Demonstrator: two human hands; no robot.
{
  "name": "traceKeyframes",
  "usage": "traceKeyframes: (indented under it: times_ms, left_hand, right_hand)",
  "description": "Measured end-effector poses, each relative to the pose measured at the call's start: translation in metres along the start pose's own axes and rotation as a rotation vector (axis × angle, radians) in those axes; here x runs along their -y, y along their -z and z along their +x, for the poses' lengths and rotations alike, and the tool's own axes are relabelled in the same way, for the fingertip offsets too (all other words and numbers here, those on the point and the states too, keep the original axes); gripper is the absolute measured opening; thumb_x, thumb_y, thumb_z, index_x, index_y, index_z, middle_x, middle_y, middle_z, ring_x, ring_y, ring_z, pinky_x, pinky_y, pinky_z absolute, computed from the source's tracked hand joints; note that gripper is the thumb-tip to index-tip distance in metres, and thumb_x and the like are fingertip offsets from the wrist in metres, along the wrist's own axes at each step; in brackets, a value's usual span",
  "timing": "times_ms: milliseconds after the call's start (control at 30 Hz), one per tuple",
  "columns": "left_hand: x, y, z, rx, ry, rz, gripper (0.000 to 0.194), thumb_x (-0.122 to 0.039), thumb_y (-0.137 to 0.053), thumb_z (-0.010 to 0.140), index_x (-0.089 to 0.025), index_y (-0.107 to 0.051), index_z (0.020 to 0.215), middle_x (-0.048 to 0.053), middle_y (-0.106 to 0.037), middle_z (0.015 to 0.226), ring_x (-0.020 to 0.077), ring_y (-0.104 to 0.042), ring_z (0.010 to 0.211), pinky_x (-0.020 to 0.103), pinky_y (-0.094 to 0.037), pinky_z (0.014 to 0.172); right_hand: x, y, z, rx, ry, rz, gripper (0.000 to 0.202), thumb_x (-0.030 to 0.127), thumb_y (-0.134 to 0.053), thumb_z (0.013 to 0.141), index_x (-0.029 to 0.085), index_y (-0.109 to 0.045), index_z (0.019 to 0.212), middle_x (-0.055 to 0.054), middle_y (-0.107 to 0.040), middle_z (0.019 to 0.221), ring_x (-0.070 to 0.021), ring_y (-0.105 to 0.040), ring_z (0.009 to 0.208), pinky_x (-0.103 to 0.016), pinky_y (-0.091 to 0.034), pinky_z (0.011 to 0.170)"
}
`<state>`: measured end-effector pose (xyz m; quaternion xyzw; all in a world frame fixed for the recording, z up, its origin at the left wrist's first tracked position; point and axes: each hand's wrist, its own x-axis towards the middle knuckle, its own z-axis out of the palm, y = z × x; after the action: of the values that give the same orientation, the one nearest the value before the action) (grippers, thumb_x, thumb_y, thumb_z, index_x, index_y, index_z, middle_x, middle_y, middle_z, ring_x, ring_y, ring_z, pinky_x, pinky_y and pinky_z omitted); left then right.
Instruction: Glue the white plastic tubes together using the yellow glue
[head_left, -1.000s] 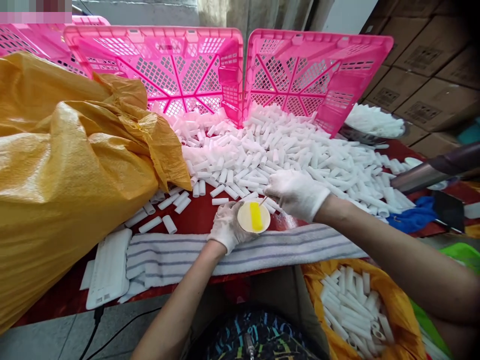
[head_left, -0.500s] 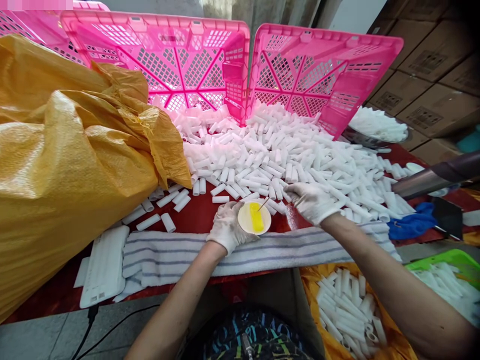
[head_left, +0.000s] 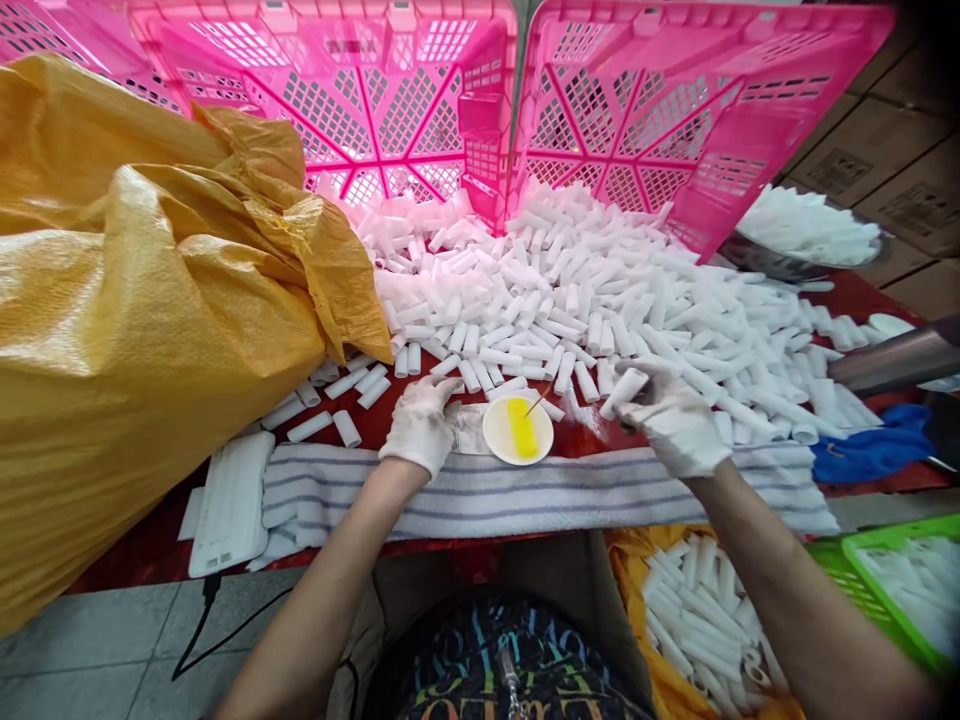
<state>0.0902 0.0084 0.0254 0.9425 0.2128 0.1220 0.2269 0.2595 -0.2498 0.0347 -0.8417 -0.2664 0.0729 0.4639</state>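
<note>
White plastic tube (head_left: 624, 391), short and cylindrical, sits pinched in the gloved right hand (head_left: 675, 420), lifted just off the red tabletop (head_left: 405, 432) near its front edge. Its long axis runs slantwise, the free end pointing up and to the left, toward the small round white dish with a yellow dab in it (head_left: 517, 430). The fingers of that hand are closed around the tube's lower end, and the upper end stands clear of them.

From the tube, the dish lies to the left and slightly nearer the front edge, close by but not touching. A thin stick (head_left: 538, 400) leans out of the dish toward the tube. The right hand is plainly the nearer of the two to the tube; the gloved left hand (head_left: 420, 425) rests on the far side of the dish, fingers curled loosely and gripping nothing that I can make out, its tips touching the striped grey-and-white towel (head_left: 525, 490) that lies along the front edge.

Behind both hands a great heap of like white tubes (head_left: 570, 290) spreads to the back edge, where two pink plastic crates (head_left: 615, 120) stand tipped on their sides. A bulging yellow woven sack (head_left: 135, 320) fills the left end.
</note>
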Motion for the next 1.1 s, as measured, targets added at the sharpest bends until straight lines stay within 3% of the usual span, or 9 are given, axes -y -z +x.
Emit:
traceKeyframes:
  times_ms: [167, 367, 533, 700, 800, 867, 933, 1033, 1100]
  left_hand:
    - [0.0, -0.006, 0.014, 0.106, 0.032, 0.162, 0.04, -0.02, -0.055, 0.081, -0.027, -0.065, 0.119, 0.005, -0.057, 0.13, 0.0287, -0.053, 0.11, 0.041, -0.045, 0.096]
    - [0.004, -0.01, 0.012, 0.132, 0.09, 0.219, 0.038, -0.028, -0.054, 0.083, -0.028, -0.064, 0.12, 0.006, -0.056, 0.128, 0.0294, -0.052, 0.111, 0.04, -0.043, 0.095]
    - [0.008, -0.01, 0.011, 0.138, 0.055, 0.247, 0.032, -0.031, -0.054, 0.085, -0.029, -0.067, 0.114, 0.007, -0.059, 0.119, 0.0272, -0.053, 0.106, 0.038, -0.044, 0.091]
    - [0.015, -0.007, 0.009, 0.113, 0.077, 0.296, 0.029, -0.03, -0.057, 0.084, -0.029, -0.069, 0.11, 0.008, -0.059, 0.114, 0.0258, -0.054, 0.1, 0.037, -0.043, 0.088]
    - [0.021, -0.006, 0.009, 0.075, 0.062, 0.267, 0.028, -0.035, -0.06, 0.082, -0.03, -0.071, 0.108, 0.007, -0.059, 0.115, 0.0276, -0.052, 0.102, 0.038, -0.043, 0.088]
    - [0.025, -0.006, 0.009, 0.067, 0.058, 0.224, 0.026, -0.037, -0.062, 0.081, -0.03, -0.073, 0.103, 0.008, -0.059, 0.114, 0.0286, -0.052, 0.102, 0.038, -0.043, 0.088]
    - [0.03, -0.007, 0.008, 0.035, 0.062, 0.152, 0.023, -0.037, -0.064, 0.08, -0.029, -0.075, 0.098, 0.009, -0.06, 0.112, 0.028, -0.053, 0.101, 0.038, -0.044, 0.088]
    - [0.036, -0.009, 0.004, -0.057, 0.056, -0.044, 0.023, -0.035, -0.065, 0.08, -0.026, -0.074, 0.1, 0.007, -0.063, 0.104, 0.0238, -0.056, 0.098, 0.035, -0.045, 0.091]
    - [0.037, -0.01, -0.002, -0.092, 0.062, -0.205, 0.025, -0.035, -0.066, 0.08, -0.025, -0.072, 0.102, 0.005, -0.064, 0.103, 0.0214, -0.058, 0.099, 0.034, -0.045, 0.093]
  right_hand:
    - [-0.011, -0.004, -0.024, -0.005, -0.362, 0.364, 0.031, 0.033, -0.069, 0.063, 0.022, -0.058, 0.089, -0.006, -0.064, 0.064, -0.0173, -0.052, 0.044, -0.028, -0.036, 0.037]
    - [-0.025, 0.003, -0.019, 0.033, -0.487, 0.597, 0.037, 0.031, -0.067, 0.065, 0.025, -0.057, 0.101, -0.003, -0.068, 0.078, -0.0189, -0.063, 0.058, -0.031, -0.052, 0.052]
    - [-0.036, -0.001, -0.022, 0.036, -0.393, 0.42, 0.031, 0.036, -0.063, 0.071, 0.019, -0.06, 0.098, -0.003, -0.066, 0.074, -0.0167, -0.061, 0.058, -0.03, -0.052, 0.053]
    - [-0.046, -0.01, -0.022, 0.06, 0.158, -0.177, 0.034, 0.024, -0.051, 0.079, 0.018, -0.068, 0.109, -0.011, -0.065, 0.104, -0.0234, -0.064, 0.092, -0.04, -0.051, 0.09]
    - [-0.053, -0.009, -0.016, 0.21, 0.379, -0.291, 0.031, 0.023, -0.051, 0.081, 0.018, -0.072, 0.103, -0.012, -0.065, 0.108, -0.0249, -0.064, 0.095, -0.039, -0.051, 0.09]
    - [-0.056, -0.006, -0.013, 0.255, 0.401, -0.299, 0.026, 0.025, -0.053, 0.082, 0.019, -0.072, 0.099, -0.012, -0.067, 0.106, -0.0251, -0.065, 0.094, -0.039, -0.052, 0.088]
    - [-0.053, -0.002, -0.016, 0.201, 0.357, -0.287, 0.023, 0.028, -0.056, 0.083, 0.018, -0.07, 0.098, -0.012, -0.067, 0.105, -0.0264, -0.064, 0.096, -0.043, -0.051, 0.091]
    - [-0.034, 0.001, -0.027, 0.19, 0.141, -0.113, 0.031, 0.035, -0.06, 0.083, 0.019, -0.065, 0.109, -0.01, -0.068, 0.107, -0.0259, -0.064, 0.098, -0.043, -0.052, 0.09]
    - [-0.015, -0.004, -0.035, 0.276, -0.025, 0.1, 0.039, 0.041, -0.062, 0.083, 0.02, -0.063, 0.115, -0.009, -0.066, 0.115, -0.0254, -0.064, 0.102, -0.038, -0.055, 0.086]
